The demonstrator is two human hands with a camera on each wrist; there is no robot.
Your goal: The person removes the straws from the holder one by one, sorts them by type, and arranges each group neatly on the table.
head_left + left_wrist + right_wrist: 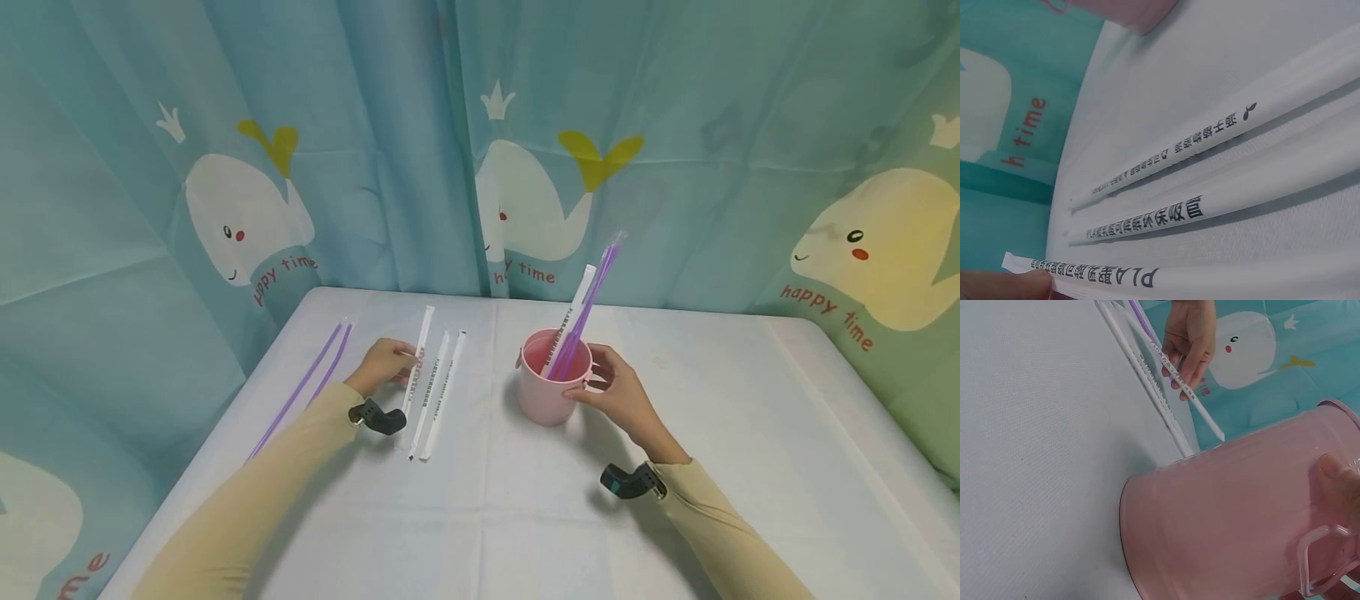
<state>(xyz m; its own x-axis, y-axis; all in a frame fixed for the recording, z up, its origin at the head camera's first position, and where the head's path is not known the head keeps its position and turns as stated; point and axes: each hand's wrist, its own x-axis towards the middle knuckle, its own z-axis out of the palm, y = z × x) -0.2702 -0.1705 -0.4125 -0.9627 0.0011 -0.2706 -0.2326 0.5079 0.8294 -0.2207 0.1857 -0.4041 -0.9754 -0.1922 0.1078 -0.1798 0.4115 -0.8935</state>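
My left hand (pixel 386 364) pinches a white paper-wrapped straw (pixel 410 396) with dark printing. In the left wrist view, one fingertip (pixel 1035 284) overlaps the far end of that straw. Beside it lie two more wrapped straws (pixel 430 392), roughly parallel on the table. My right hand (pixel 618 396) grips a pink cup (pixel 546 404) at its handle side, the thumb against the cup's wall in the right wrist view. Leaning out of the cup are a white wrapped straw (pixel 576 308) and purple straws (pixel 595 287) in a clear wrapper; their lower ends are hidden inside.
Two long purple straws (pixel 303 383) lie at the left of the table, partly hidden by the left sleeve. A white cloth (pixel 540 525) covers the table. Behind it hangs a blue-green curtain (pixel 405 208) with whale prints.
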